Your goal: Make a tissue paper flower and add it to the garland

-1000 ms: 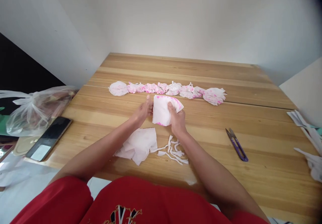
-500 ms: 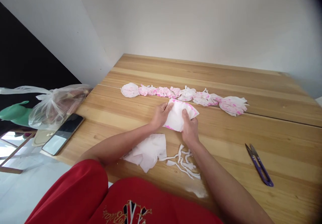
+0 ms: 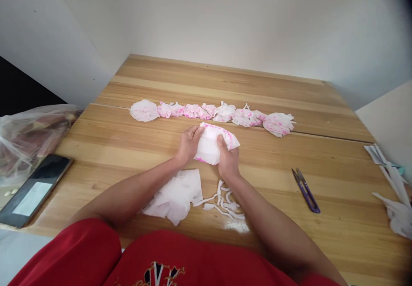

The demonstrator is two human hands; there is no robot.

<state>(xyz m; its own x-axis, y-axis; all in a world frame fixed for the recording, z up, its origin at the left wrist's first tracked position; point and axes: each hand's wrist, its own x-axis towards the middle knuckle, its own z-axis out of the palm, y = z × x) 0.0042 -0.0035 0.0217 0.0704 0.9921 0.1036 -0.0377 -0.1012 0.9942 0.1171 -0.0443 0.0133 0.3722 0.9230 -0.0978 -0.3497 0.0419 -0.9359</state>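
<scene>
Between my hands is a white tissue sheet (image 3: 208, 143) with pink-coloured edges, held up off the wooden table. My left hand (image 3: 189, 143) pinches its left side, thumb on top. My right hand (image 3: 229, 159) grips the right side, its thumb pressed on the face and its fingers hidden behind. Just beyond lies a row of gathered white and pink tissue bunches (image 3: 193, 111). Closer to my body, a loose pile of white tissue pieces (image 3: 178, 196) rests by my left forearm. Several thin white strips (image 3: 225, 204) lie tangled to its right.
Purple-handled thread snips (image 3: 307, 194) lie on the table (image 3: 270, 239) at the right. A phone (image 3: 35, 189) and a clear plastic bag (image 3: 35, 131) are at the left edge. White strips of material (image 3: 394, 183) lie at the far right. A wall (image 3: 225, 24) stands behind the table.
The view has swung to the right, bringing the white material at the right edge into sight. Both hands keep hold of the tissue sheet, which now bends slightly more.
</scene>
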